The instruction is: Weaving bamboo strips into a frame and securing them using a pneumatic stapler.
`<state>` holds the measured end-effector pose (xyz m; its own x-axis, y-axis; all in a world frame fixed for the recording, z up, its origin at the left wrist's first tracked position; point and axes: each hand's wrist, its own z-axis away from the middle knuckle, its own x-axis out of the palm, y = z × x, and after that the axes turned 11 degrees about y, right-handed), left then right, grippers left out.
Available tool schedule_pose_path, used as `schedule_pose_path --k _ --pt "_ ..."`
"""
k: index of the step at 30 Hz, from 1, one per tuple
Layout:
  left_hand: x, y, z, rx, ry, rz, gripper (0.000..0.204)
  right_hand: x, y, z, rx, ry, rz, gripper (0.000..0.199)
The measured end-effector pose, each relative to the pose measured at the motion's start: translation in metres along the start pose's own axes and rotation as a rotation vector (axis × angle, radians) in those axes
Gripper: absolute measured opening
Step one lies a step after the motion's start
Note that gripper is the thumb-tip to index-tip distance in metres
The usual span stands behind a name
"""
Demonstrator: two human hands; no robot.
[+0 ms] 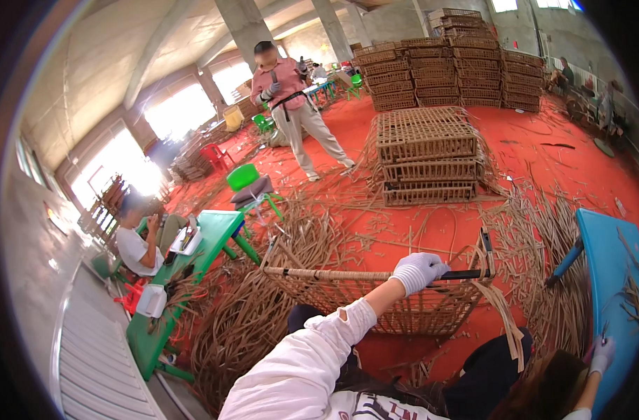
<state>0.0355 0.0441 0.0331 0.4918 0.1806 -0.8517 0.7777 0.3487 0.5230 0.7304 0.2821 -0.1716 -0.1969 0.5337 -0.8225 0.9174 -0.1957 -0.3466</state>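
A woven brown basket with an open-mesh body (333,285) stands in front of me, between my legs. My left hand (419,273), in a white glove, is closed over its near rim, next to a black bare stretch of the frame (463,275). Loose flat strips (505,318) hang from the basket's right corner. At the far right, my right hand (602,355), also gloved, rests at the blue table (599,280). Its fingers are closed on a small dark pointed tool (605,329), too small to name surely.
Piles of brown strips (246,343) cover the red floor on both sides. Finished baskets (428,154) are stacked ahead, with taller stacks (466,70) behind. A person (291,98) stands ahead; another (141,238) sits at a green table (214,231) on the left.
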Motion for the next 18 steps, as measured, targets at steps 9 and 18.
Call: schedule_pose_path --k 9,18 --pt "0.017 -0.016 0.003 0.149 0.211 0.015 0.035 -0.028 0.0 -0.036 0.021 0.001 -0.177 0.052" --pt "0.02 -0.031 -0.02 0.047 0.133 0.229 0.026 0.006 -0.117 0.133 -0.395 -0.094 -0.321 0.021"
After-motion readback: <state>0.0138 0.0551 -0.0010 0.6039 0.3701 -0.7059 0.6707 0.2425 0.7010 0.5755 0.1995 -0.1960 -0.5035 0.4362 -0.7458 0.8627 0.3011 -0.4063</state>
